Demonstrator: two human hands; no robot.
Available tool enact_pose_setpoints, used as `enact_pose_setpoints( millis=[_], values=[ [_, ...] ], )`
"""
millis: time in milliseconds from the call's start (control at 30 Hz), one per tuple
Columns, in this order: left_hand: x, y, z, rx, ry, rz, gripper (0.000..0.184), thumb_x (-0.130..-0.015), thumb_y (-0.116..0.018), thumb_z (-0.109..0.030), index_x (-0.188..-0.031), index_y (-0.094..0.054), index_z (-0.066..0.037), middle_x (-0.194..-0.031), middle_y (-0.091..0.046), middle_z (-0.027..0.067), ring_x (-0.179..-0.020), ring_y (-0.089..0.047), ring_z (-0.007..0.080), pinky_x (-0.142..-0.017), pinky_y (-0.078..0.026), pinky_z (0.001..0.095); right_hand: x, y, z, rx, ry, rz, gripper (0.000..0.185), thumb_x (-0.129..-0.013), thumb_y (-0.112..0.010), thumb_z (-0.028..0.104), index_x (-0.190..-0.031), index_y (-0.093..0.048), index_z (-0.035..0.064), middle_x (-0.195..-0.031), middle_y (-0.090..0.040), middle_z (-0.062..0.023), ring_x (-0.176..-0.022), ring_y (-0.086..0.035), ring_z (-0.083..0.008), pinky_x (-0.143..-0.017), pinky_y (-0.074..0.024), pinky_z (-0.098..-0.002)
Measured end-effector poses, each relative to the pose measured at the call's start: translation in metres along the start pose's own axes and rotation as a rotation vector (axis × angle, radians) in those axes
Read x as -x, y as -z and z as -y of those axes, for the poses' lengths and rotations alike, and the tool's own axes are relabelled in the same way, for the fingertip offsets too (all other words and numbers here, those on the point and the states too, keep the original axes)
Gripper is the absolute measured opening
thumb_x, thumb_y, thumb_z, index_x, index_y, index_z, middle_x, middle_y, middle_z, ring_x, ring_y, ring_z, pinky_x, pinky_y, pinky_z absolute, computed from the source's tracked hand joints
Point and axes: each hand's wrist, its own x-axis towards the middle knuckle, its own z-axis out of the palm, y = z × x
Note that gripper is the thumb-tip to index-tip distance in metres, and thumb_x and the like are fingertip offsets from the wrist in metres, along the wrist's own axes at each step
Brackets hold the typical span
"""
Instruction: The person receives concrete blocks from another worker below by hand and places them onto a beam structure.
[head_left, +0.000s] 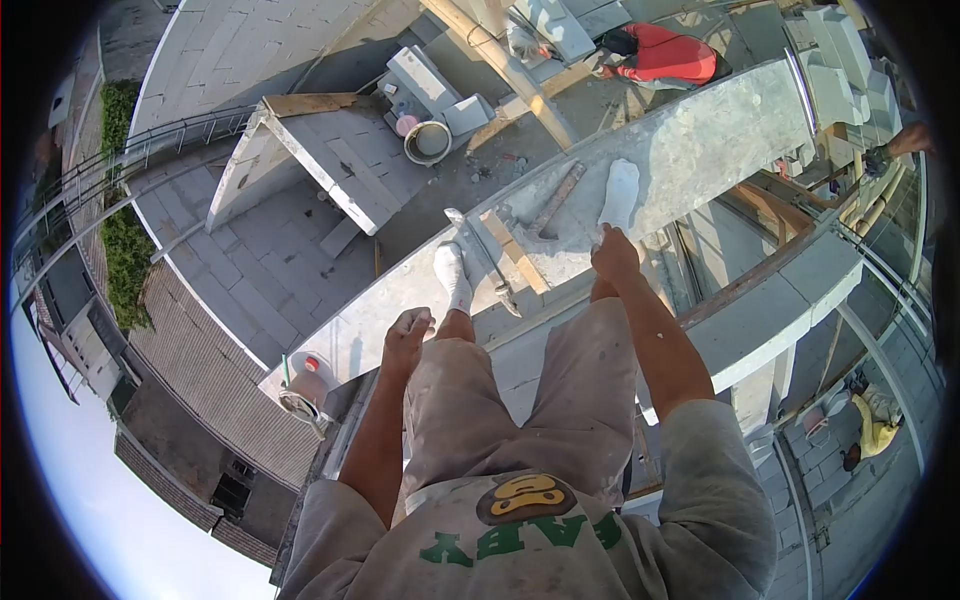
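My left hand [405, 341] hangs beside my left knee, its fingers curled in, with nothing seen in it. Ahead of my right thigh is my right hand [615, 256], fingers bent into a loose fist; no object shows in it. Both my feet, in white socks or shoes, stand on a pale concrete beam [720, 120]. Between them lie a wooden strip [514, 250], a hammer-shaped tool [558, 201] and a long thin tool [484, 262] whose kind is unclear. Neither hand touches these.
A bucket [303, 388] stands at the beam's left end. Below are another bucket [428, 143], pale blocks [422, 80] and a bent-over person in red [668, 55]. A timber pole [510, 75] slants up ahead. Someone in yellow [874, 428] is lower right. The beam has open drops alongside.
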Motion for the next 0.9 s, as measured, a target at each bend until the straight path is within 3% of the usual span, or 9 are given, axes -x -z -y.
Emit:
enact_pose_setpoints(
  millis=[100,200,233,367,433,567,633,700,900],
  values=[
    [-0.006,0.017,0.053,0.153,0.189,-0.190,0.044,-0.090,-0.051,-0.039,-0.115,-0.055,-0.002,-0.100,-0.063,0.0095,-0.089,-0.058,0.0165,-0.080,-0.042,0.0290,-0.063,-0.052,0.030,0.307,0.262,0.072,0.043,-0.078,-0.056,0.008,-0.119,-0.046,0.0069,-0.116,-0.048,-0.0150,-0.112,-0.049,-0.0311,-0.086,-0.0485,-0.0388],
    [-0.023,0.000,0.084,0.411,0.241,-0.264,0.039,-0.091,-0.052,-0.035,-0.109,-0.057,0.000,-0.095,-0.062,0.0084,-0.085,-0.057,0.0149,-0.077,-0.043,0.0278,-0.110,-0.089,0.055,0.672,0.445,0.134,0.047,-0.076,-0.060,0.010,-0.120,-0.045,0.0117,-0.121,-0.044,-0.0135,-0.119,-0.041,-0.0278,-0.093,-0.0411,-0.0418],
    [-0.032,-0.013,0.094,0.510,0.238,-0.276,0.037,-0.092,-0.052,-0.033,-0.106,-0.058,0.001,-0.092,-0.062,0.0078,-0.083,-0.056,0.0141,-0.075,-0.043,0.0271,-0.124,-0.109,0.047,0.728,0.562,0.046,0.045,-0.075,-0.061,0.010,-0.118,-0.045,0.0116,-0.121,-0.044,-0.0133,-0.119,-0.041,-0.0277,-0.093,-0.0407,-0.0432],
    [-0.051,-0.084,0.136,0.727,0.326,-0.060,0.038,-0.092,-0.052,-0.034,-0.104,-0.058,0.002,-0.087,-0.060,0.0060,-0.081,-0.055,0.0124,-0.074,-0.042,0.0269,-0.154,-0.145,0.037,0.954,0.789,-0.122,0.041,-0.074,-0.061,0.009,-0.113,-0.047,0.0106,-0.116,-0.045,-0.0131,-0.117,-0.041,-0.0281,-0.091,-0.0393,-0.0466],
    [-0.049,-0.109,0.153,0.587,0.328,0.007,0.038,-0.092,-0.051,-0.034,-0.104,-0.058,0.002,-0.086,-0.060,0.0062,-0.082,-0.054,0.0114,-0.075,-0.042,0.0261,-0.155,-0.137,0.046,1.001,0.826,0.006,0.041,-0.073,-0.062,0.009,-0.111,-0.047,0.0108,-0.111,-0.047,-0.0131,-0.113,-0.044,-0.0281,-0.090,-0.0394,-0.0454],
    [-0.048,-0.118,0.147,0.526,0.258,0.122,0.037,-0.092,-0.050,-0.034,-0.103,-0.058,0.001,-0.086,-0.059,0.0049,-0.082,-0.052,0.0100,-0.076,-0.041,0.0246,-0.140,-0.119,0.060,1.012,0.637,0.269,0.044,-0.070,-0.064,0.012,-0.110,-0.046,0.0108,-0.100,-0.052,-0.0131,-0.101,-0.054,-0.0283,-0.085,-0.0436,-0.0425],
    [-0.053,-0.124,0.158,0.650,0.229,0.082,0.036,-0.092,-0.051,-0.033,-0.101,-0.058,0.000,-0.085,-0.058,0.0038,-0.081,-0.051,0.0097,-0.075,-0.041,0.0243,-0.121,-0.121,0.057,0.924,0.533,0.355,0.046,-0.069,-0.065,0.016,-0.110,-0.045,0.0089,-0.093,-0.054,-0.0126,-0.089,-0.059,-0.0289,-0.077,-0.0483,-0.0412],
    [-0.058,-0.120,0.164,0.687,0.228,0.065,0.035,-0.092,-0.051,-0.032,-0.103,-0.058,0.001,-0.087,-0.058,0.0042,-0.082,-0.052,0.0107,-0.076,-0.041,0.0247,-0.087,-0.127,0.061,0.808,0.467,0.401,0.046,-0.072,-0.065,0.020,-0.110,-0.044,0.0062,-0.091,-0.055,-0.0135,-0.085,-0.061,-0.0304,-0.071,-0.0507,-0.0420],
    [-0.063,-0.112,0.164,0.633,0.243,0.117,0.036,-0.093,-0.051,-0.030,-0.108,-0.056,0.003,-0.093,-0.059,0.0067,-0.087,-0.055,0.0136,-0.081,-0.042,0.0265,-0.020,-0.222,0.080,0.282,0.246,0.391,0.065,-0.074,-0.065,0.029,-0.122,-0.038,-0.0052,-0.093,-0.061,-0.0246,-0.083,-0.063,-0.0370,-0.073,-0.0504,-0.0435]
  ],
)
